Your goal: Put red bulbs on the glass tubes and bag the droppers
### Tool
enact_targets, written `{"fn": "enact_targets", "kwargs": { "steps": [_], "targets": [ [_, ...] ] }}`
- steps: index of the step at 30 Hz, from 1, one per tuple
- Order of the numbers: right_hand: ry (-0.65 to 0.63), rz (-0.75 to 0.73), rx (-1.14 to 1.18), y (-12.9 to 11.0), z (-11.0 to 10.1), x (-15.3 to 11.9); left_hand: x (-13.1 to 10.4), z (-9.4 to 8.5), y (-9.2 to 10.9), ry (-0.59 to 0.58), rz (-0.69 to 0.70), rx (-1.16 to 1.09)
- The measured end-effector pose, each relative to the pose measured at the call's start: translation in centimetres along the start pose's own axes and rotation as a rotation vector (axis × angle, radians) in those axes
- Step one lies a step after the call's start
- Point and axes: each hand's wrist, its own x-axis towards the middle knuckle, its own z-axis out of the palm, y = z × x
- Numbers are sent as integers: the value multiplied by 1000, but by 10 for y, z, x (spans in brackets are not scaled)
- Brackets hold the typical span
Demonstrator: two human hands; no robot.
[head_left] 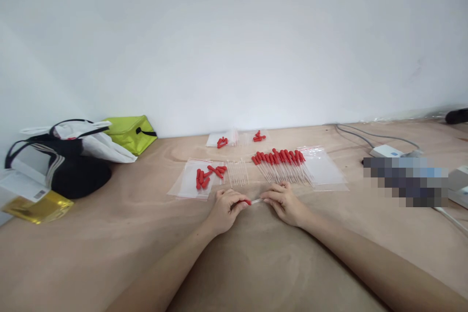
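Low over the front of the table, my left hand (227,207) pinches a red rubber dropper bulb (247,202). Facing it, my right hand (283,203) grips a thin clear dropper tube (257,200), whose end meets the bulb or lies right at it. I cannot tell how far the tube goes in. Beyond my left hand, loose red bulbs (202,179) rest on clear zip bags (186,183). Several bare tubes (237,171) lie side by side in the middle. Behind my right hand is a row of droppers (281,162) with red bulbs on their tubes.
Farther back lie more red bulbs (222,142) on a bag. Flat clear bags (325,168) lie right of the dropper row. A lime-green bag (131,131), a black bag (78,173) and a gold packet (40,207) stand left. A white adapter (387,151) with grey cable sits right.
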Motion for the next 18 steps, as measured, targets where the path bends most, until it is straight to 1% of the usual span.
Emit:
{"fn": "enact_targets", "kwargs": {
  "steps": [3, 8, 18],
  "targets": [
    [-3, -16, -1, 1, 0, 0, -1, 0, -1, -23, 3, 0],
    [-6, -16, -19, 2, 0, 1, -2, -1, 0, -80, -39, -23],
    [-39, -30, -58, 0, -2, 4, 0, -2, 0, -106, -54, -52]
  ]
}}
